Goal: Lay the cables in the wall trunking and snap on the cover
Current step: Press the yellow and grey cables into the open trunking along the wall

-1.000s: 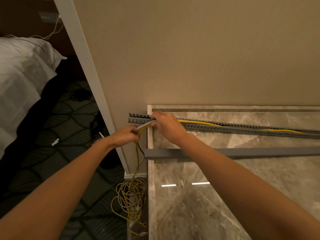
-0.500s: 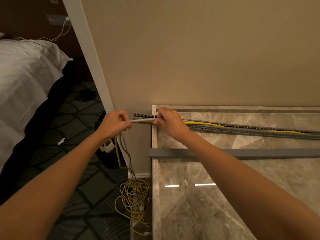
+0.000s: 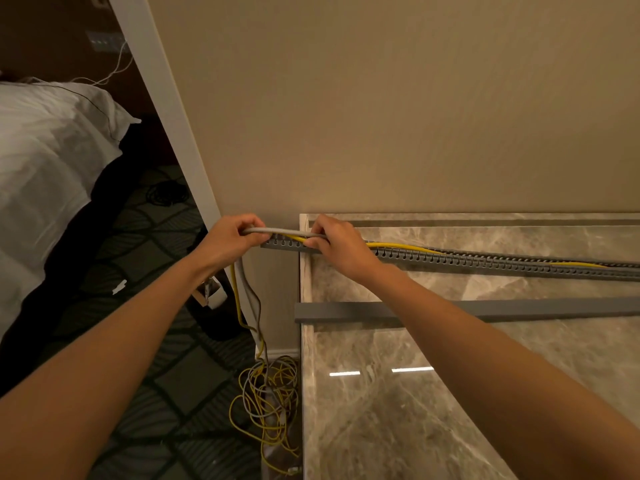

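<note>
Cable, round, grey, runs gripped between left hand and right hand.

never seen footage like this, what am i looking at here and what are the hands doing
No machine here: a person wears a camera on the head, so the view looks forward and down. The left hand and right hand both hold a grey cable over the left end of the slotted trunking, which runs across a marble slab. A yellow cable lies in it. The flat grey cover lies apart, nearer the camera. On the floor lies a coil of spare cable.
</note>
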`<action>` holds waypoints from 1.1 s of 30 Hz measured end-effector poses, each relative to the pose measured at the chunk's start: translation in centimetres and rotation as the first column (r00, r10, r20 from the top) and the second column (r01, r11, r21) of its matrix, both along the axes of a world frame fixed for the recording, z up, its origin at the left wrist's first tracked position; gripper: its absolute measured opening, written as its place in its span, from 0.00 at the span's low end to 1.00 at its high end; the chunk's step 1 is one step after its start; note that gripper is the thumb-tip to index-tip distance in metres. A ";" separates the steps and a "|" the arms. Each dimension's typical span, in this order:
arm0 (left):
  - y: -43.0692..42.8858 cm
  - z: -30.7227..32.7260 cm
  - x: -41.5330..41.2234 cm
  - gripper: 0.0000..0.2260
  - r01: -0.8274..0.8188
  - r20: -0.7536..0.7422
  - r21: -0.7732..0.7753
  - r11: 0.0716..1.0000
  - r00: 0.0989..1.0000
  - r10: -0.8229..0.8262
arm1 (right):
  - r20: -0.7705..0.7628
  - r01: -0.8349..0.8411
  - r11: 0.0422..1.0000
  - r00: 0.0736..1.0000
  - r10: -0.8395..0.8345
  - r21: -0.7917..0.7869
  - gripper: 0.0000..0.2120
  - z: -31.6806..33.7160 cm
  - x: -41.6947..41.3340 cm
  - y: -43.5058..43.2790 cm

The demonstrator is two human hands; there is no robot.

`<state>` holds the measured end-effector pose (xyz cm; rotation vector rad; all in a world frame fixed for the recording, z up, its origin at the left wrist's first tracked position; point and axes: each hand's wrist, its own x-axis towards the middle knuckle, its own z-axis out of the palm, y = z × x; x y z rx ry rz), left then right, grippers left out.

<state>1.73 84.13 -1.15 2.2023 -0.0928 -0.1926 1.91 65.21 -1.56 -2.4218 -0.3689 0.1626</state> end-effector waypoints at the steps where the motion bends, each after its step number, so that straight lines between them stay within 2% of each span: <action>1: 0.0 -0.2 -0.2 0.12 0.014 -0.008 0.017 1.000 1.000 -0.014 | 0.009 -0.009 1.000 1.000 0.009 -0.010 0.09 0.0 -0.1 0.0; 6: -0.2 -0.3 -0.2 0.05 -0.009 0.030 0.061 0.998 1.000 0.007 | 0.079 -0.060 0.997 0.995 0.063 -0.047 0.08 0.0 -0.4 -0.6; 8: -0.3 -0.3 0.2 0.05 -0.102 0.055 0.029 0.994 0.993 0.101 | 0.073 0.000 1.000 0.997 -0.002 0.027 0.08 0.0 -0.4 -1.1; 10: -0.3 -0.4 0.4 0.10 -0.175 0.036 -0.003 0.984 0.984 0.175 | 0.024 0.076 0.989 0.996 -0.080 0.129 0.07 -0.1 -0.4 -1.6; 13: -0.1 -0.4 0.3 0.11 -0.146 -0.051 0.006 0.989 0.988 0.146 | -0.047 0.123 0.973 0.992 -0.116 0.198 0.05 -0.2 -0.6 -2.0; 17: -0.1 -0.3 0.4 0.10 -0.151 -0.090 -0.006 0.988 0.985 0.150 | -0.116 0.176 0.966 0.981 -0.155 0.192 0.05 0.0 -0.3 -1.8; 21: -0.7 -0.3 0.7 0.11 -0.151 -0.062 0.089 0.985 0.986 0.156 | -0.130 0.197 0.963 0.976 -0.175 0.185 0.02 0.3 -0.2 -1.8; 24: -0.6 -0.1 0.7 0.11 -0.112 -0.066 0.069 0.991 0.991 0.117 | -0.113 0.188 0.962 0.979 -0.168 0.196 0.05 0.4 -0.3 -1.8; 27: -0.1 -0.1 0.4 0.11 -0.082 -0.046 0.028 0.996 0.995 0.084 | -0.109 0.170 0.967 0.982 -0.152 0.187 0.01 0.4 -0.4 -1.8; 30: 0.0 -0.4 0.1 0.11 -0.127 -0.003 -0.010 0.992 0.992 0.127 | -0.114 0.167 0.966 0.983 -0.146 0.197 0.01 0.2 -0.4 -1.8; 33: -0.3 -0.6 0.1 0.10 -0.096 0.053 0.029 0.995 0.994 0.094 | -0.159 0.166 0.965 0.978 -0.135 0.204 0.02 0.5 -0.4 -2.0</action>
